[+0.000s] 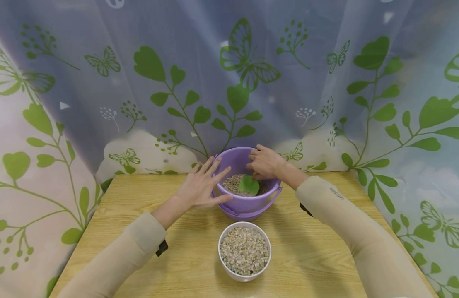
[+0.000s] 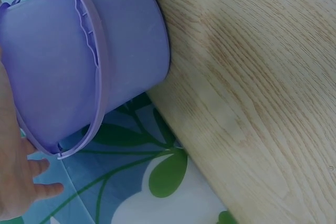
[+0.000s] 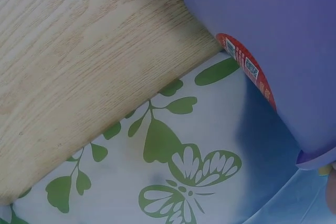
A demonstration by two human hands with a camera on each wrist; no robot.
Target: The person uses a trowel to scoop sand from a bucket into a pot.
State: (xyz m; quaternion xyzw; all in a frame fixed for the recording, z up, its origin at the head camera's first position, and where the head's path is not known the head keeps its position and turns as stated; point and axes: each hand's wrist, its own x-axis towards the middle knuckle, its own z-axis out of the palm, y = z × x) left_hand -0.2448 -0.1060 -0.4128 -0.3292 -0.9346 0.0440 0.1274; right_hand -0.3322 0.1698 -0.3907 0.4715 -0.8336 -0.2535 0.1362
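Observation:
A purple bucket (image 1: 246, 203) stands at the back of the table, its handle hanging down the front. Inside lies a layer of small pale pebbles (image 1: 232, 182). My right hand (image 1: 266, 162) reaches over the right rim, fingers curled round the mostly hidden yellow handle of a small shovel. Its green blade (image 1: 249, 185) rests on the pebbles in the bucket. At the bucket's left side my left hand (image 1: 203, 188) is spread with straight fingers against the rim; the left wrist view shows part of this hand (image 2: 16, 177) beside the bucket wall (image 2: 52, 66).
In front of the bucket stands a white bowl (image 1: 244, 278) heaped with similar pebbles (image 1: 244, 250). Both stand on a wooden table (image 1: 311, 248). A curtain (image 1: 199, 74) printed with leaves and butterflies hangs behind the table. A red label (image 3: 245, 66) marks the bucket's side.

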